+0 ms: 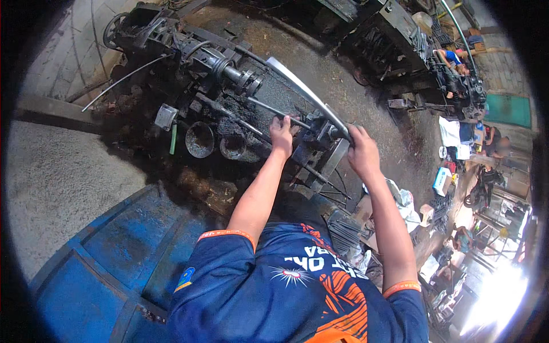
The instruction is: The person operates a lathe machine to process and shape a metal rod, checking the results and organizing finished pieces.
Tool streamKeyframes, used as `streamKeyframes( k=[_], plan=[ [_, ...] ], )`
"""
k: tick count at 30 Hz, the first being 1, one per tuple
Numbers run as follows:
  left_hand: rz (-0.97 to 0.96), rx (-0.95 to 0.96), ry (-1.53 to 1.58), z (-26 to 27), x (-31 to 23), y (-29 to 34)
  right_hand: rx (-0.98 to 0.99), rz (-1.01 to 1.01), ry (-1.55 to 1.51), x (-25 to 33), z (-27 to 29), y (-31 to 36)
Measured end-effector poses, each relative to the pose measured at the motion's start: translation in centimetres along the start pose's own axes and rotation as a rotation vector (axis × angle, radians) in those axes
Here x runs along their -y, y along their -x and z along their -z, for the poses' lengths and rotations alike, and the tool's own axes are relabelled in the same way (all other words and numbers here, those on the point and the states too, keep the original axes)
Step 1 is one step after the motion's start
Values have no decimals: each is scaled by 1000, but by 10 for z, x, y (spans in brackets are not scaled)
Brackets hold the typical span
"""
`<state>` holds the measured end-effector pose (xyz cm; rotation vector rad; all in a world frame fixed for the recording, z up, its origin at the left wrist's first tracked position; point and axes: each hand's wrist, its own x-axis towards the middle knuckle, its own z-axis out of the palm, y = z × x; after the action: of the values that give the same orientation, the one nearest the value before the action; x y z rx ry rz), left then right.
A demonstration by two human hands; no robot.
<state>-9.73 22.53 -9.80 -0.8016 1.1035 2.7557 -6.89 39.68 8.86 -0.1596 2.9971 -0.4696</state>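
A dark, greasy lathe-like machine (220, 63) lies ahead of me, with a round chuck-like end (250, 84) at its middle. From that end a thin metal rod (266, 107) runs toward my left hand (282, 137), whose fingers are closed around its far part. My right hand (363, 153) is closed over the near end of a long, shiny metal bar (300, 88), which looks curved. Beneath the right fingers sits a dark block of the machine (326, 131); its contact with the palm is hidden.
Grey metal shavings (269, 120) fill the machine's bed, beside two round pans (200, 140). A blue metal panel (123, 240) stands at lower left. Another dark machine (383, 51) is across the floor. People (454, 63) and cluttered boxes (442, 180) are at right.
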Motion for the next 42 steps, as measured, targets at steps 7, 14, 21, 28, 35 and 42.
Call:
streamKeyframes(
  k=[7,14,21,28,35,42],
  plan=[
    [-95,-83,91,18,10,-9,-7,279,242,-22,9,-29],
    [-217,-132,134,46,-93,-15,56,392,212,-2,32,-32],
    [-392,-142,321,22,-203,56,337,-72,-1145,128,1,9],
    [-481,47,81,-61,-259,133,164,-192,-2148,228,10,-31],
    [-555,331,417,-74,-298,132,-36,-183,-2214,226,46,-47],
    [-635,424,676,-76,-364,139,-45,-135,-2209,230,68,-48]
  ],
)
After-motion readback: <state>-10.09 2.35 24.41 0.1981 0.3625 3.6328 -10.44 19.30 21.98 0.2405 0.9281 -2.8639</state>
